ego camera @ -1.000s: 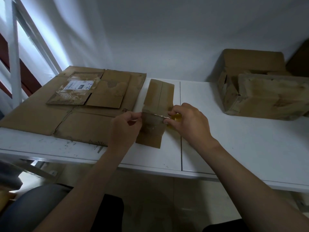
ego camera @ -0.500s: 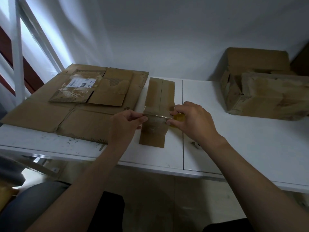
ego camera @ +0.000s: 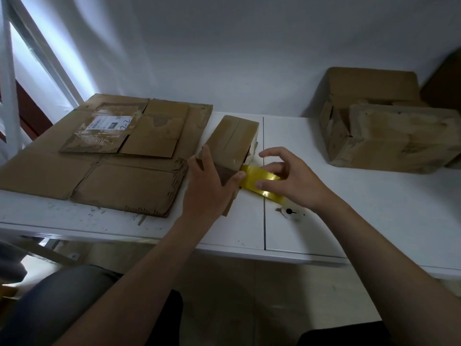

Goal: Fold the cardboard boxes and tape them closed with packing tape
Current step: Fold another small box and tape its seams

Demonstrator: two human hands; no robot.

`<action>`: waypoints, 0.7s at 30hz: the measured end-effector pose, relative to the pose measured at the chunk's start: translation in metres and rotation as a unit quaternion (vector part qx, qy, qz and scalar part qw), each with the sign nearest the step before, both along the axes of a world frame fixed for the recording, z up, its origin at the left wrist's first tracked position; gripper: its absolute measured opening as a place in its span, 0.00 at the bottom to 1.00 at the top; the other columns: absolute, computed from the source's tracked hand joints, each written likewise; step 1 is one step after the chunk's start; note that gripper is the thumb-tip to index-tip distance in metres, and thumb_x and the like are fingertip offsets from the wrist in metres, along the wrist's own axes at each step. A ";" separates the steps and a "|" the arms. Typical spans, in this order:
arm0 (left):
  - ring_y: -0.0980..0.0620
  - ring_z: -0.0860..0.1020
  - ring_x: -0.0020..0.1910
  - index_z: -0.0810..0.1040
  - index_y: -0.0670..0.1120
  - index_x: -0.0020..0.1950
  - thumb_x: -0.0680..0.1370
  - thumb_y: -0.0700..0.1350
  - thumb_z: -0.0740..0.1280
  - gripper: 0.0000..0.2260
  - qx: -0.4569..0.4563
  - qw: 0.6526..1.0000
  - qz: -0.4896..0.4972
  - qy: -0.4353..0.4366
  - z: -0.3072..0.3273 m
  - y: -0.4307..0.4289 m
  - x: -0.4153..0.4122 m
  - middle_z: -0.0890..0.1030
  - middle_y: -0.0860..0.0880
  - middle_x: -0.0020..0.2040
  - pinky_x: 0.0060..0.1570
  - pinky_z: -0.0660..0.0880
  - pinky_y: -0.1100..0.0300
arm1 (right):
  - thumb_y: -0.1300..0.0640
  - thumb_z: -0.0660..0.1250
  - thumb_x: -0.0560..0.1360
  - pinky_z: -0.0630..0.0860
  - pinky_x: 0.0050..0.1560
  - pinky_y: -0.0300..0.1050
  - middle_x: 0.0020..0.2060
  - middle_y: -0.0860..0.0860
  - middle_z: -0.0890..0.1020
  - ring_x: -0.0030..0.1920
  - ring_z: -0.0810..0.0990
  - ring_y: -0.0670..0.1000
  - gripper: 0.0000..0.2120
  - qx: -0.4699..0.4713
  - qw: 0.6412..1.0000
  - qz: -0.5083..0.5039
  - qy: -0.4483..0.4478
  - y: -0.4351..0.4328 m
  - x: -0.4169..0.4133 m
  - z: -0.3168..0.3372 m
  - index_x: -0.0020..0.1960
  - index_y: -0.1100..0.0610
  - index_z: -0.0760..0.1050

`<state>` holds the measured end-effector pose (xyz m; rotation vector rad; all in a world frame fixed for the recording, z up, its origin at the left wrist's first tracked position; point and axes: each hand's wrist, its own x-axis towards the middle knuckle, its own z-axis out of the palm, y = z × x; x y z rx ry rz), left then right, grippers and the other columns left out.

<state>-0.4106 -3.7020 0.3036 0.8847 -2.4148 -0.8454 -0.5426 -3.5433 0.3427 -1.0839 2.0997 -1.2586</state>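
Note:
A small folded cardboard box (ego camera: 232, 142) lies on the white table (ego camera: 374, 221), pointing away from me. My left hand (ego camera: 208, 189) lies flat over its near end, with the index finger along the left edge and the thumb against the right corner where the tape starts. A yellow packing tape roll (ego camera: 259, 181) sits just right of that corner. My right hand (ego camera: 296, 182) holds the roll, thumb on its outer face and fingers spread over the top. Part of the roll is hidden under this hand.
Flattened cardboard sheets (ego camera: 107, 158), one with a shipping label, cover the table's left side. Assembled worn boxes (ego camera: 391, 136) stand at the back right by the wall. A small dark mark or hole (ego camera: 289, 211) sits near the table seam. The table's front edge is close to me.
Both hands earlier pinched a tape strip stretched across the box top. Now my left hand lies flat on the box's near end and my right hand has drawn the yellow roll out to the right.

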 end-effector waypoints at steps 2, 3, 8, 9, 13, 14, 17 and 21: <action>0.39 0.67 0.72 0.46 0.47 0.83 0.76 0.66 0.66 0.46 0.007 1.000 0.011 -0.004 0.002 0.002 -0.004 0.55 0.40 0.77 0.59 0.74 0.48 | 0.50 0.77 0.73 0.81 0.45 0.47 0.42 0.45 0.84 0.44 0.82 0.48 0.18 0.017 1.000 -0.009 0.002 0.007 -0.001 -0.006 0.60 0.42 0.76; 0.39 0.68 0.71 0.46 0.47 0.83 0.76 0.66 0.66 0.46 0.008 1.000 0.018 -0.007 0.003 0.003 -0.005 0.55 0.40 0.77 0.58 0.74 0.48 | 0.48 0.76 0.73 0.81 0.44 0.46 0.41 0.46 0.83 0.43 0.82 0.47 0.16 0.024 0.999 -0.016 0.017 0.008 -0.001 -0.008 0.59 0.42 0.77; 0.38 0.65 0.75 0.44 0.47 0.83 0.77 0.67 0.64 0.45 0.009 0.999 0.027 -0.017 0.005 0.003 -0.009 0.50 0.39 0.81 0.60 0.74 0.47 | 0.44 0.75 0.73 0.76 0.41 0.42 0.43 0.46 0.79 0.45 0.78 0.47 0.14 0.035 0.994 -0.033 0.096 0.007 0.003 -0.004 0.57 0.41 0.78; 0.37 0.64 0.76 0.44 0.47 0.83 0.77 0.67 0.64 0.45 0.008 0.999 0.029 -0.021 0.005 0.003 -0.010 0.49 0.39 0.81 0.61 0.73 0.46 | 0.44 0.75 0.73 0.73 0.40 0.39 0.44 0.44 0.79 0.45 0.78 0.45 0.14 0.042 0.992 -0.030 0.119 0.006 0.004 -0.001 0.56 0.41 0.78; 0.37 0.65 0.75 0.44 0.47 0.83 0.75 0.70 0.63 0.47 0.002 0.999 0.044 -0.027 0.004 0.003 -0.013 0.51 0.39 0.81 0.62 0.73 0.44 | 0.43 0.75 0.73 0.72 0.40 0.36 0.44 0.41 0.78 0.45 0.77 0.44 0.13 0.079 0.983 -0.051 0.156 -0.004 0.008 0.004 0.53 0.46 0.78; 0.37 0.67 0.74 0.45 0.47 0.83 0.75 0.70 0.63 0.48 -0.001 0.999 0.045 -0.025 0.003 0.003 -0.013 0.52 0.39 0.81 0.61 0.74 0.45 | 0.43 0.75 0.73 0.73 0.41 0.37 0.43 0.41 0.78 0.45 0.77 0.45 0.13 0.086 0.982 -0.064 0.157 -0.006 0.006 0.004 0.53 0.47 0.79; 0.39 0.71 0.69 0.45 0.46 0.83 0.75 0.68 0.66 0.48 -0.011 0.999 0.048 -0.019 0.002 0.004 -0.013 0.57 0.39 0.78 0.53 0.72 0.52 | 0.43 0.75 0.73 0.74 0.42 0.40 0.42 0.42 0.78 0.45 0.78 0.46 0.13 0.093 0.980 -0.085 0.152 -0.013 0.004 0.002 0.52 0.49 0.81; 0.41 0.73 0.66 0.46 0.46 0.82 0.72 0.68 0.70 0.51 -0.012 0.999 0.048 -0.021 0.002 0.003 -0.015 0.61 0.40 0.75 0.48 0.68 0.57 | 0.42 0.76 0.72 0.77 0.45 0.43 0.44 0.46 0.80 0.45 0.78 0.47 0.14 0.097 0.980 -0.092 0.144 -0.029 0.008 -0.001 0.52 0.50 0.81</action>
